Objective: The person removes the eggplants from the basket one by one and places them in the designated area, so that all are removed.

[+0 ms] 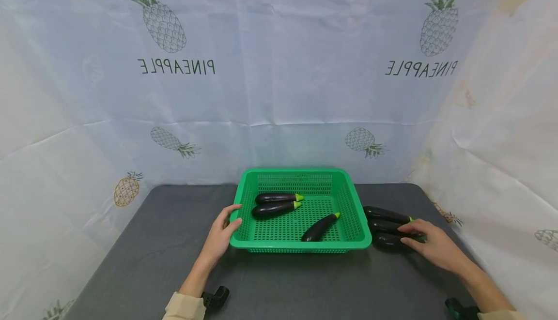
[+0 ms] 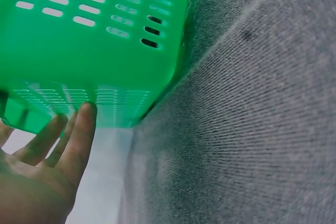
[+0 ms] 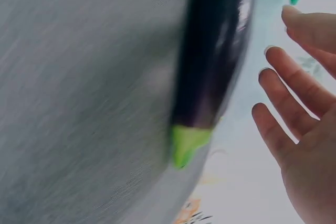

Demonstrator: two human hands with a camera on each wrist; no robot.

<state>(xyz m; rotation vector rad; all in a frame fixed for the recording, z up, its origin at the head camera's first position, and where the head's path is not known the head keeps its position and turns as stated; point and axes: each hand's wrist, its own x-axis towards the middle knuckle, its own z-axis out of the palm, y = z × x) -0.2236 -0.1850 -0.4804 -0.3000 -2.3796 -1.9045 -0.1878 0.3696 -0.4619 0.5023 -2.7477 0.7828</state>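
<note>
A green plastic basket (image 1: 301, 246) stands on the dark table, holding three dark purple eggplants: a back one (image 1: 276, 197), one just in front (image 1: 271, 209) and one lying slanted at the front right (image 1: 318, 230). My left hand (image 1: 218, 237) grips the basket's left rim; its lower fingers (image 2: 79, 140) lie straight along the outer wall. To the right of the basket, three more eggplants (image 1: 385, 214) lie side by side. Over the stem end of the nearer ones hovers my right hand (image 1: 436, 247), fingers spread and relaxed, apart from the eggplant (image 3: 210, 66) in the right wrist view.
The dark grey table (image 1: 301, 281) reaches back to a pale cloth (image 1: 301, 87) printed with pineapples, which also hangs along both sides. Black wrist cameras (image 1: 215, 298) are strapped on both wrists.
</note>
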